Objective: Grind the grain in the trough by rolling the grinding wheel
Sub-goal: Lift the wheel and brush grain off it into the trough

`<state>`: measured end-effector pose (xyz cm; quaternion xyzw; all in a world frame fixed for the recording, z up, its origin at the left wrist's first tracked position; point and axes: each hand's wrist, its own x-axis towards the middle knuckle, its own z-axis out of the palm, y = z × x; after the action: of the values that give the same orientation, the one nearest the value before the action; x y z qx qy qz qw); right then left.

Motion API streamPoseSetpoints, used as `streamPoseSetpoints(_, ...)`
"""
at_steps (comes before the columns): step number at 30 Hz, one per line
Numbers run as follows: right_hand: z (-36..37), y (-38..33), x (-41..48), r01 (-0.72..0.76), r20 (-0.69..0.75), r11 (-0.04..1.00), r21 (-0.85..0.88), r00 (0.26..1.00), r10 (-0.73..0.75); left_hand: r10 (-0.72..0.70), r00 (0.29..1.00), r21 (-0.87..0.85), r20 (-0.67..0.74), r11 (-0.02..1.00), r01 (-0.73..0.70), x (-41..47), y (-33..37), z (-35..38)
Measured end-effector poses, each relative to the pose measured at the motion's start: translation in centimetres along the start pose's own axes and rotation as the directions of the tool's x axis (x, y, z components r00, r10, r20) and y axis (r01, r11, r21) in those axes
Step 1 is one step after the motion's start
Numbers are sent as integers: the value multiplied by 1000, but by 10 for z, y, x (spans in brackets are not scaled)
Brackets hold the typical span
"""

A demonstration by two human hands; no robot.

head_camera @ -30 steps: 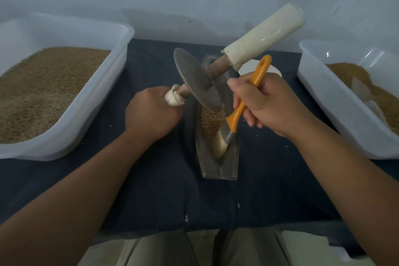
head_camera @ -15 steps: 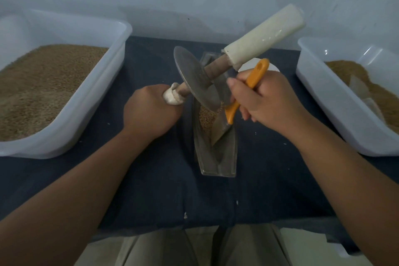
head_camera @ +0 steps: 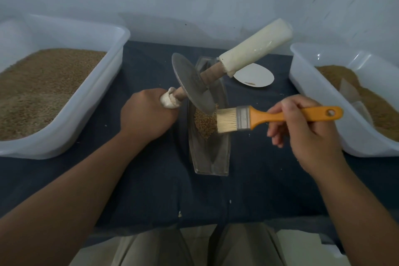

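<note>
Nearest, the bare near end of the trough (head_camera: 207, 157) lies on the dark cloth (head_camera: 151, 179). Further in, the right hand (head_camera: 302, 127) pinches the orange brush (head_camera: 244, 117) by its handle, with the bristles touching the right side of the grain (head_camera: 205, 123) heaped mid-trough. The left hand (head_camera: 146, 114) is clenched round the wrapped left end of the axle, so the grinding wheel (head_camera: 191, 84) leans, its lower edge at the grain's far side. Whether it bears on the trough floor I cannot tell. The far wrapped handle (head_camera: 254, 47) juts up free. Held one-handed and tilted, the wheel may skid over the trough wall or tip the trough. A brisk sweep could flick grain onto the cloth.
</note>
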<state>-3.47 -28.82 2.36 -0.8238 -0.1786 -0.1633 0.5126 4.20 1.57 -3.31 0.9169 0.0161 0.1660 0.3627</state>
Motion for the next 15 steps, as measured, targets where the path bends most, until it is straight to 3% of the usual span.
streamPoseSetpoints(3, 1, 1, -7, 43, 65, 999, -21, 997, -42, -9, 1000, 18, 5, 1000, 9, 1, 0, 0)
streamPoseSetpoints(7, -8, 12, -19, 77, -66, 996, -55, 995, -80, 10, 1000, 62, -3, 998, -10, 3, -4, 2)
streamPoseSetpoints(9, -23, 25, -24, 126, -118, 962, -242, 980, -158, 39, 999, 108, -19, 994, -36, 3, -6, 2)
streamPoseSetpoints(12, -45, 49, -21, 153, 35, 747, -647, 985, -171, 79, 996, 203, -40, 977, -70, 3, -7, 4)
streamPoseSetpoints(15, -58, 73, -19, 200, 237, 571, -797, 971, -10, 125, 991, 275, -44, 955, -108, 2, -6, 7)
